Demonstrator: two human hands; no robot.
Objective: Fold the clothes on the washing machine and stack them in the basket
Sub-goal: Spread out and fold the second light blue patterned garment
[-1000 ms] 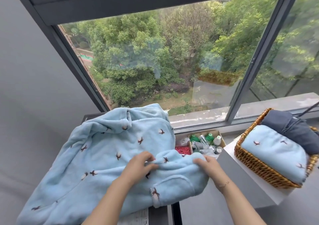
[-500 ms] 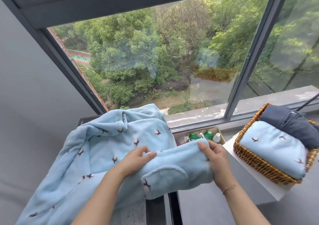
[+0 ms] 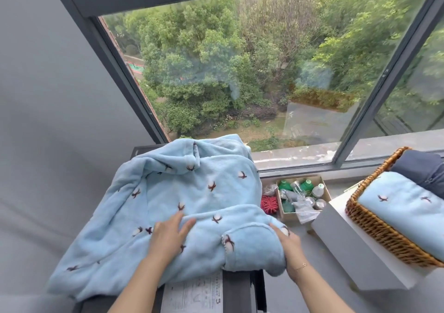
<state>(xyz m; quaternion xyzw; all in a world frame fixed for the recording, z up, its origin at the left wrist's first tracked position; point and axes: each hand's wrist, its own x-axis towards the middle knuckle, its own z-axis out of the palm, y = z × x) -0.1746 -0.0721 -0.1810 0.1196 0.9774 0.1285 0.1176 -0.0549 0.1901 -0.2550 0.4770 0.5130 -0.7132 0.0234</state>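
- Head view: the sticker (image 3: 193,296) on the washing machine (image 3: 236,291) is too blurred to read.
- One blue robe (image 3: 182,199) lies on it; left hand (image 3: 168,237) presses flat, fingers spread.
- Right hand (image 3: 289,245) grips the robe's folded edge.
- At 3 o'clock, one basket (image 3: 374,226) holds two folded clothes.

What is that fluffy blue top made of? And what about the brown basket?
The blue top looks like soft plush fleece: its surface is fuzzy and matte, with thick rounded folds and small stitched cotton-flower motifs. The exact fibre cannot be told. The basket looks like woven wicker or rattan: brown strands are plaited in rows with a slight sheen and a braided rim.
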